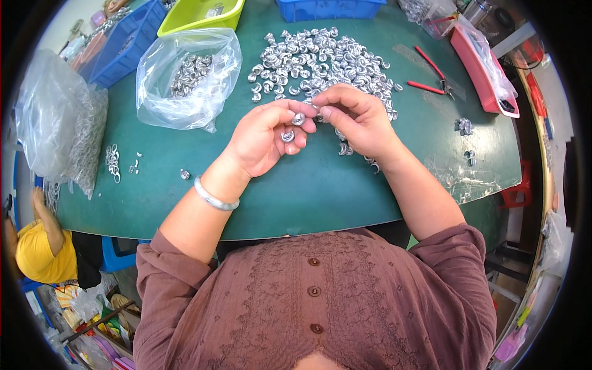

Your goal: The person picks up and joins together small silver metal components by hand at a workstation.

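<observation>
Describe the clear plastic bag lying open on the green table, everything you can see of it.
The clear plastic bag is thin, crinkled and glossy. It lies slumped on the green table, ahead and to the left of the left hand, its mouth open. A small heap of shiny silver metal pieces sits inside. No hand touches it.

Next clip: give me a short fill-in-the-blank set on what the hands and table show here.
1. The left hand holds small silver metal pieces over a table coloured ____.
2. The pliers have handles coloured ____.
3. The bangle sits on the ____ wrist.
4. The right hand pinches a piece beside the ____ hand.

Missing words: green; red; left; left
</observation>
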### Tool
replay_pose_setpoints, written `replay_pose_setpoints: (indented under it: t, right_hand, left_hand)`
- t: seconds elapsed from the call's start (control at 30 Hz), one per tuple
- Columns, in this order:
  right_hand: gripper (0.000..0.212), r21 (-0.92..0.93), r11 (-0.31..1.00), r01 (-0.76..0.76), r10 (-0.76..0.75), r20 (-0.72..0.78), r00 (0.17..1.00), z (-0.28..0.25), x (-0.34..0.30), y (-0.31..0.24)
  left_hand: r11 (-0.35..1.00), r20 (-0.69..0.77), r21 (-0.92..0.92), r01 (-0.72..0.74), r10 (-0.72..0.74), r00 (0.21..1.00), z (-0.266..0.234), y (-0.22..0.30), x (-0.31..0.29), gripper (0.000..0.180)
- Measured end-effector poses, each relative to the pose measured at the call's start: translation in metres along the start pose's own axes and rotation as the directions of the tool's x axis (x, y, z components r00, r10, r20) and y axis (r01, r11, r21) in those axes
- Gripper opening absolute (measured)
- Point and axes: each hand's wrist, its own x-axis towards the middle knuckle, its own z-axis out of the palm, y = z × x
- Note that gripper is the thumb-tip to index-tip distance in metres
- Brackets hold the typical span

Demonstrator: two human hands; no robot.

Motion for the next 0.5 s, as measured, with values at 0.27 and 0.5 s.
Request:
replay_pose_setpoints:
  t: [0.27,0.5]
  right_hand:
    - [0.014,-0.507,0.830,0.231,-0.228,0.068,0.971,-0.004,0.014,0.002]
    - [0.038,-0.690,0.588,0.422,-0.132,0.432,0.892,0.015,0.042,-0.007]
  left_hand:
    - [0.913,-0.266,0.267,-0.309,0.378,0.887,-0.001,0.070,-0.025,0.022]
    - [-0.300,0.008,0.927,0.227,0.618,0.786,-0.030,0.108,-0.017,0.017]
